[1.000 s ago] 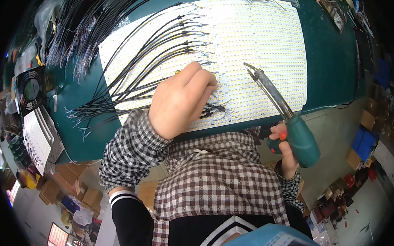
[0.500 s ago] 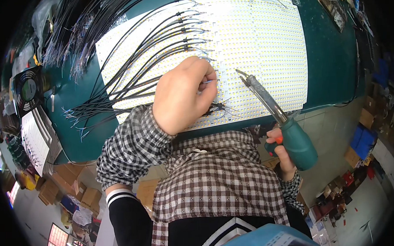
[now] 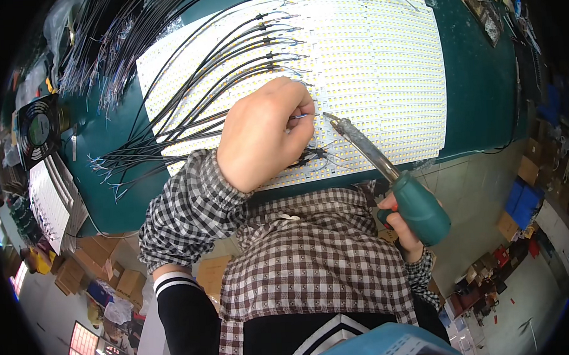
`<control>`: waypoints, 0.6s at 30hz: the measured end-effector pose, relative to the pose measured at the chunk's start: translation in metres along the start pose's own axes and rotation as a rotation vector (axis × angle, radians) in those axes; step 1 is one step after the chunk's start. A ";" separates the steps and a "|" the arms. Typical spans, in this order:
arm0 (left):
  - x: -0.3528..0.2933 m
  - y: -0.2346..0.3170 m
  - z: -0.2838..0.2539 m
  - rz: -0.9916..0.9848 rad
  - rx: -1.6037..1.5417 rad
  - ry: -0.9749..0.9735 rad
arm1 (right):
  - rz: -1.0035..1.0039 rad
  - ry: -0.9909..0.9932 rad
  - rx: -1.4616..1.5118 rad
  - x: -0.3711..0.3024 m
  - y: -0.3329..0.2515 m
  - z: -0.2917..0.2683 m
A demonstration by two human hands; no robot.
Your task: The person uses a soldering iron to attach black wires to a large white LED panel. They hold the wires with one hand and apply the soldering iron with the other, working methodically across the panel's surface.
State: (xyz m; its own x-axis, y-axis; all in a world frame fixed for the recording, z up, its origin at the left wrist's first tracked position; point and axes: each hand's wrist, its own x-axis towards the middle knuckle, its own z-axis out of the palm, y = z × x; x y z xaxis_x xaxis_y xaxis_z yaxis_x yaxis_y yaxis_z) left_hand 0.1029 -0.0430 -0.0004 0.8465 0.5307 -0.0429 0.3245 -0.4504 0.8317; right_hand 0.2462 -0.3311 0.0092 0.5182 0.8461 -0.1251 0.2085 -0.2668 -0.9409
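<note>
A large white LED board (image 3: 394,77) with rows of small yellow lights lies on the green table. Above its middle, my left hand (image 3: 263,127) pinches the thin stripped end of a cable (image 3: 301,116) between thumb and fingers. My right hand (image 3: 404,223) is wrapped round the green handle of a soldering gun (image 3: 419,209), right of my apron. Its metal tip points up and left, close to the pinched wire end; whether it touches cannot be made out. Several black cables (image 3: 210,66) run across the left part of the board, their wire ends along its middle seam.
Bundles of black cables (image 3: 119,32) lie at the table's far left. A small black fan (image 3: 39,130) stands at the left edge, above a stack of white boards (image 3: 54,200). Scraps and a box (image 3: 477,7) lie far right. Cardboard boxes (image 3: 98,262) stand on the floor.
The soldering gun in my right hand has moved left and slightly down, bringing its tip nearer my left fingers. My left hand keeps its pinch almost in place.
</note>
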 end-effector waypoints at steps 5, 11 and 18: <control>0.000 0.001 0.000 -0.009 0.005 0.002 | -0.018 -0.002 -0.010 0.000 0.003 0.002; 0.000 0.002 0.000 0.004 0.011 0.003 | 0.009 0.026 0.043 0.002 -0.001 0.006; 0.000 0.002 0.000 -0.009 0.005 -0.005 | 0.028 0.052 0.051 0.002 0.000 0.009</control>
State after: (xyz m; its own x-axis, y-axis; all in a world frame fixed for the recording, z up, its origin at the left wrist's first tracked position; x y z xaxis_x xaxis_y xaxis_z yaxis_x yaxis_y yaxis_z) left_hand 0.1032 -0.0439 0.0015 0.8454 0.5315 -0.0530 0.3341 -0.4489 0.8288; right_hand 0.2395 -0.3254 0.0060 0.5656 0.8133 -0.1364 0.1515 -0.2651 -0.9522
